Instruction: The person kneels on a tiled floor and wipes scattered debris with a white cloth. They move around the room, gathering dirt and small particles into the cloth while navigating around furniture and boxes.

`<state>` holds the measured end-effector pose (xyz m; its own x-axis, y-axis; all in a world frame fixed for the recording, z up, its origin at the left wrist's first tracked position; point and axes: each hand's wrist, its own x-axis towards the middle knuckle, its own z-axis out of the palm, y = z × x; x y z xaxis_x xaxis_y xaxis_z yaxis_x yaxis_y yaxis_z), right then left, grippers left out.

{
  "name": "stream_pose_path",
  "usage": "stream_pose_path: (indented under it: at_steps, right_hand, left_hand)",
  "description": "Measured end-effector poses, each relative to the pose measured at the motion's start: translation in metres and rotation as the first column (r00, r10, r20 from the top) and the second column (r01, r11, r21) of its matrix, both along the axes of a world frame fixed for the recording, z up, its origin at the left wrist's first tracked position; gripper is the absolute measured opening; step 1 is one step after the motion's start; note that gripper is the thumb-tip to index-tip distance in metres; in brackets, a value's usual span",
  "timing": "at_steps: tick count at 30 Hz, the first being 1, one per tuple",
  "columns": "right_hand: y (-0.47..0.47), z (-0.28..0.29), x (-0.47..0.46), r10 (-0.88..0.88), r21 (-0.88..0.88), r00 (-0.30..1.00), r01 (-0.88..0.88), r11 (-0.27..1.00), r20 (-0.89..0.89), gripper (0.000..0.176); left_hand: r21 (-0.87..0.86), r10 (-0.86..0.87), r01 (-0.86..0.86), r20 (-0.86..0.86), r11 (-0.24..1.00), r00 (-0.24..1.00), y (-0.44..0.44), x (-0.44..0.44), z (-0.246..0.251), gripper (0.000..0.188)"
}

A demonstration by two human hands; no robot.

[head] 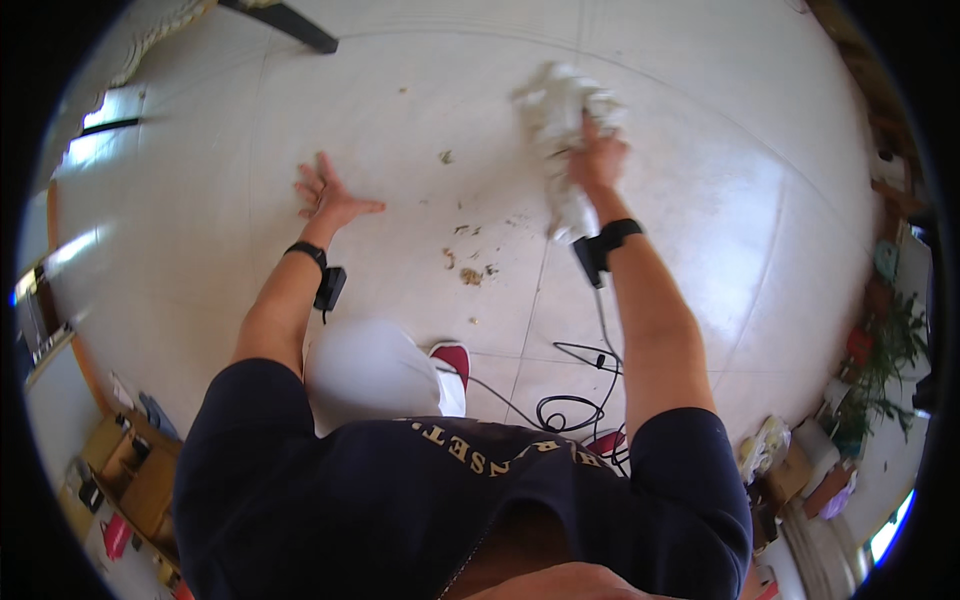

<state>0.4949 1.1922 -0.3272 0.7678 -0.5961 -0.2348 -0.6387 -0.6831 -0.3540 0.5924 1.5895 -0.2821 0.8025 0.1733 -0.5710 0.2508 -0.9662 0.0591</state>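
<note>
My right hand (600,157) grips a crumpled whitish cloth (553,112), which looks blurred and hangs down past my wrist. Whether the cloth touches the floor I cannot tell. To the left, my left hand (330,196) is spread with its fingers apart and holds nothing. Between the two hands, brown scraps of debris (471,276) lie scattered on the pale tiled floor (420,120). A greenish clump (446,157) lies farther out, and smaller dark bits (463,229) are strewn nearer to me.
A black cable (574,405) lies looped by my red shoe (452,358) and runs up to my right wrist. Ahead left stands a dark furniture leg (296,30). Along the right edge are a leafy plant (885,375) and boxes (791,465); a wooden shelf (131,480) is at lower left.
</note>
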Motion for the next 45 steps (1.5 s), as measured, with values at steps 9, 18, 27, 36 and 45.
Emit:
stream_pose_path:
  at_steps: [9,18,27,36,45]
  right_hand:
    - [0.013,0.084,0.019,0.317,0.308,0.693,-0.619,0.722,0.648,0.062]
    - [-0.279,-0.032,-0.092,-0.563,0.068,0.827,0.562,0.824,-0.019,0.092]
    - [-0.168,-0.042,0.128,0.008,-0.151,0.981,-0.038,0.988,-0.191,0.096]
    - [0.162,0.029,0.13,0.696,0.156,0.703,-0.711,0.686,0.144,0.067]
    - [0.03,0.09,0.04,0.099,0.726,0.89,-0.424,0.542,0.446,0.062]
  left_hand:
    - [-0.034,0.033,-0.034,-0.022,0.999,0.999,-0.005,0.005,0.005,0.157]
    - [-0.082,-0.007,0.006,-0.012,0.997,1.0,-0.013,0.004,-0.001,0.157]
    - [-0.077,0.03,-0.036,-0.085,0.996,0.996,-0.01,0.003,0.006,0.155]
    - [-0.077,0.026,-0.03,-0.051,0.997,0.998,-0.013,0.008,0.018,0.154]
    - [-0.025,0.03,-0.032,-0.053,0.999,0.998,-0.001,0.002,0.009,0.154]
